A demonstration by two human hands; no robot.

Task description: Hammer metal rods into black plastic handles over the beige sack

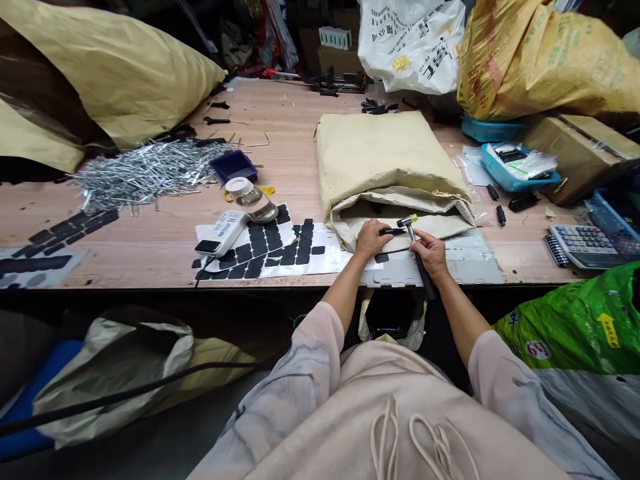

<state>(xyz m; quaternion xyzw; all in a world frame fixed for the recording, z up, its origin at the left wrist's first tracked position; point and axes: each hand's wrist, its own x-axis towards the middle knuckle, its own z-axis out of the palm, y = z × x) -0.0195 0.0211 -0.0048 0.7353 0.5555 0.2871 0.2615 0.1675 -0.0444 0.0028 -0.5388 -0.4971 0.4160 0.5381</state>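
Observation:
My left hand [371,240] is closed around a small black elongated piece [393,231], whose exact kind I cannot make out. In my right hand [431,253] is a small hammer [419,248] with a metal head, a yellowish tip and a dark handle that points down toward me. The hammer's head is close beside the right end of the black piece; whether they touch I cannot tell. Just behind both hands lies a large tan paper sack [375,143] with its open mouth facing me. Below them is a grey-white board [465,263] along the table edge.
To the left are a pile of metal rods [150,170], a dark blue tray [234,167], a clear jar [253,200], a white power strip-like box [223,233] and black stickers [265,243]. Rightward sit a blue basket [543,179], a cardboard box [575,150] and a calculator [585,245].

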